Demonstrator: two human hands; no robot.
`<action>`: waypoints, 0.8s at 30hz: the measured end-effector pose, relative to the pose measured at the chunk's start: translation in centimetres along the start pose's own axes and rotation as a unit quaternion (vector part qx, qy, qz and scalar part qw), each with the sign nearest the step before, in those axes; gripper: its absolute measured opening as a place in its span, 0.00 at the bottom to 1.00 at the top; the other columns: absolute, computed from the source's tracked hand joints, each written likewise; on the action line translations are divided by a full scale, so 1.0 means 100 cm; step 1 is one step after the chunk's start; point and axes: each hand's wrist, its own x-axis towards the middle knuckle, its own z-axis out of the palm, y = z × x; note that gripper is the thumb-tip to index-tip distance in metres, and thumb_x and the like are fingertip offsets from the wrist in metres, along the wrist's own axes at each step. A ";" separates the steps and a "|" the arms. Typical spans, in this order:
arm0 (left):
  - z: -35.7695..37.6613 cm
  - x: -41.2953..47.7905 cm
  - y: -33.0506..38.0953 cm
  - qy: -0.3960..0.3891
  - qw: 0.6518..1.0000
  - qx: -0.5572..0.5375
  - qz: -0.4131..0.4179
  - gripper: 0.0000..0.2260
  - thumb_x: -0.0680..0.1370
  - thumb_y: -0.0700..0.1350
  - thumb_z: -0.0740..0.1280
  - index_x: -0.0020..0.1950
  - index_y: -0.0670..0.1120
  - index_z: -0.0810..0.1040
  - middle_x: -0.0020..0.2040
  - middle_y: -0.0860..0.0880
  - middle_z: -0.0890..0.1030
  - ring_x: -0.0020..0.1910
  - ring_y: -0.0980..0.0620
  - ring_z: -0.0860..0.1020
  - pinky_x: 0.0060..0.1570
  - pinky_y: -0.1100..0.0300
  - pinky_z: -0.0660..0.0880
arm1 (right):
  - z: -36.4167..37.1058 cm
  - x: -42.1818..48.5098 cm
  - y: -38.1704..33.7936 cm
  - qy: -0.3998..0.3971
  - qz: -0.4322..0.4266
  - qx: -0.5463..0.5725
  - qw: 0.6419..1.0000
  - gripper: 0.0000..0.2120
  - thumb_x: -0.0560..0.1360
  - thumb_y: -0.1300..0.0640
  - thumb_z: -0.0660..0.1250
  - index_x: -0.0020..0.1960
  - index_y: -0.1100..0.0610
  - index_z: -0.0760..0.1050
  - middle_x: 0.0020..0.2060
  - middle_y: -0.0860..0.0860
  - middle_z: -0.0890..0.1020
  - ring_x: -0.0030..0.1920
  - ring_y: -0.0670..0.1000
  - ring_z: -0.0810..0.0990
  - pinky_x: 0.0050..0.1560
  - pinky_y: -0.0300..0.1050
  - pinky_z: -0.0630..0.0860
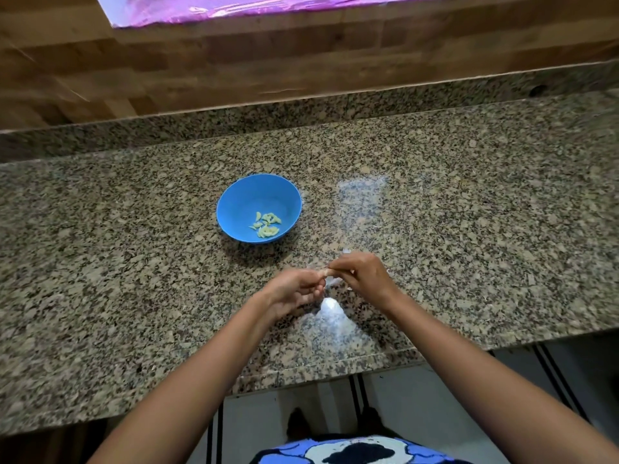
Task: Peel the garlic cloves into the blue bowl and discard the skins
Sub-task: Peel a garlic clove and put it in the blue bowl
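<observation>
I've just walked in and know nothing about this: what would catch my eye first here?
The bright blue bowl stands out on the speckled granite counter, with a small heap of peeled garlic cloves in it. Nearer the person, the left hand and right hand meet over the counter, both pinching a single clove.
</observation>
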 end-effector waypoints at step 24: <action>0.054 0.001 -0.044 0.207 0.960 -0.134 0.130 0.06 0.78 0.36 0.64 0.44 0.38 0.80 0.37 0.43 0.80 0.34 0.52 0.77 0.36 0.64 0.76 | 0.033 -0.028 -0.025 0.157 0.136 -0.030 0.978 0.08 0.76 0.63 0.64 0.52 0.64 0.79 0.42 0.56 0.82 0.37 0.48 0.75 0.38 0.33 0.69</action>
